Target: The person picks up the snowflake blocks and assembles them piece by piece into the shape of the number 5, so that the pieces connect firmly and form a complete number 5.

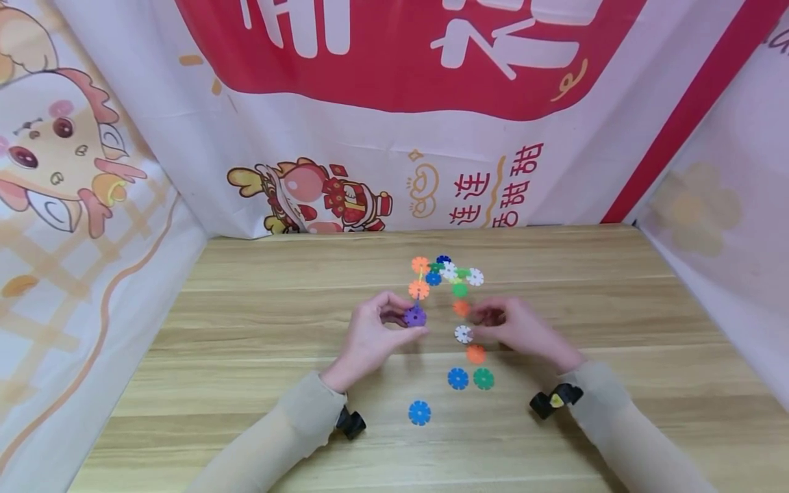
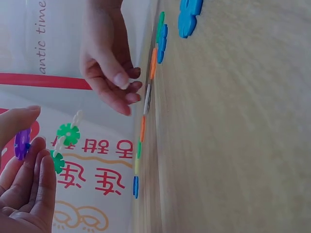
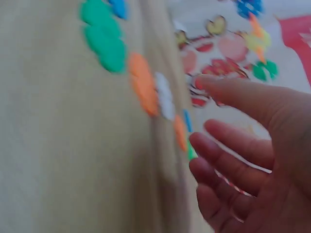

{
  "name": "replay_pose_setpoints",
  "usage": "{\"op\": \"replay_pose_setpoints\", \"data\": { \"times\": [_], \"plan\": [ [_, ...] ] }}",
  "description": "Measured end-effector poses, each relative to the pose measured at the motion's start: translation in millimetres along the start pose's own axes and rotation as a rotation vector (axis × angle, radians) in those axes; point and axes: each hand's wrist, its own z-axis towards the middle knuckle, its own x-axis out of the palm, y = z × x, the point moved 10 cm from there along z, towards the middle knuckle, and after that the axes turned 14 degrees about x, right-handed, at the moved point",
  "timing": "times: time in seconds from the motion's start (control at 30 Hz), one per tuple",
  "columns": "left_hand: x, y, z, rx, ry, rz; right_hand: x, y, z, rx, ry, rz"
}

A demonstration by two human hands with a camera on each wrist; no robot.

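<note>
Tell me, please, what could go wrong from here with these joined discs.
The left grip pinches the chain only at its purple disc, so the raised far end might sag or a joint might slip apart. The right grip, holding nothing, hovers close to the loose white disc on the table and could nudge it aside.

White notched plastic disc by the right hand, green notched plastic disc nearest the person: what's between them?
The head view shows an orange notched plastic disc between the white disc and green disc.
</note>
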Motion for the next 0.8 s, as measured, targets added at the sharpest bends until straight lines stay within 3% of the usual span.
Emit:
{"op": "replay_pose_setpoints", "data": {
  "times": [0.13, 0.3, 0.57, 0.8],
  "plan": [
    [-0.9, -0.3, 0.2, -0.009, -0.005, 0.009, 17, 3, 1.1, 0.022, 0.029, -0.043],
    [-1.8, -0.8, 0.5, -0.014, -0.008, 0.019, 22, 2, 4.1, 0.031, 0.007, -0.068],
    [-0.4, 0.2, 1.1, -0.023, -0.005, 0.003, 24, 2, 2.1, 0.074, 0.024, 0.011],
    [0.8, -0.5, 2.3, -0.005, 0.002, 0.008, 7, 34, -10.2, -0.054, -0.088, 0.104]
  ]
}}
